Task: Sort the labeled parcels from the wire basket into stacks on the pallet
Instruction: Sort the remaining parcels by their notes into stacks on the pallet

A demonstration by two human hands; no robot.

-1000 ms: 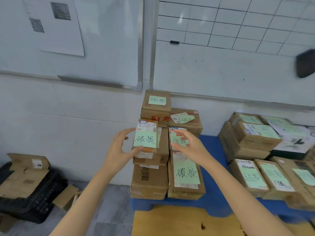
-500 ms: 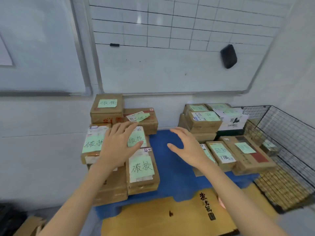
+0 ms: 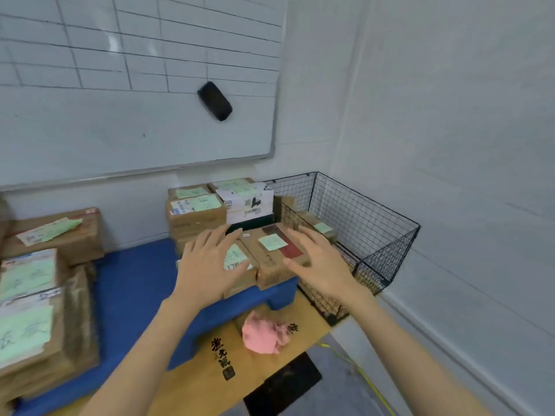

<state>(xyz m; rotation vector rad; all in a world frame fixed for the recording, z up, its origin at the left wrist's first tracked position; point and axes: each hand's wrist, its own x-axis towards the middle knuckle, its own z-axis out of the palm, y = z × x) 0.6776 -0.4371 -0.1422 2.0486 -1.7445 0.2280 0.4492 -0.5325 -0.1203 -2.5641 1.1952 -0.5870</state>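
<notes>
A black wire basket (image 3: 372,223) stands at the right, against the wall, with a brown labeled parcel (image 3: 318,226) inside it. The blue pallet (image 3: 135,283) carries stacks of cardboard parcels with green labels: one stack at the left (image 3: 33,295), one at the back middle (image 3: 195,211), and low parcels (image 3: 270,250) beside the basket. My left hand (image 3: 207,265) hovers over those low parcels with fingers spread and holds nothing. My right hand (image 3: 321,262) is held out with fingers spread in front of the basket's near edge, also without anything in it.
A whiteboard with a black eraser (image 3: 214,100) hangs on the back wall. A wooden board (image 3: 210,370) with a crumpled pink cloth (image 3: 264,334) lies in front of the pallet. A yellow cable (image 3: 360,373) runs along the floor at the right.
My view has swung right from the left stack toward the basket. Both hands left the left-hand parcels and moved right, holding nothing, and are now over the low parcels beside the basket.
</notes>
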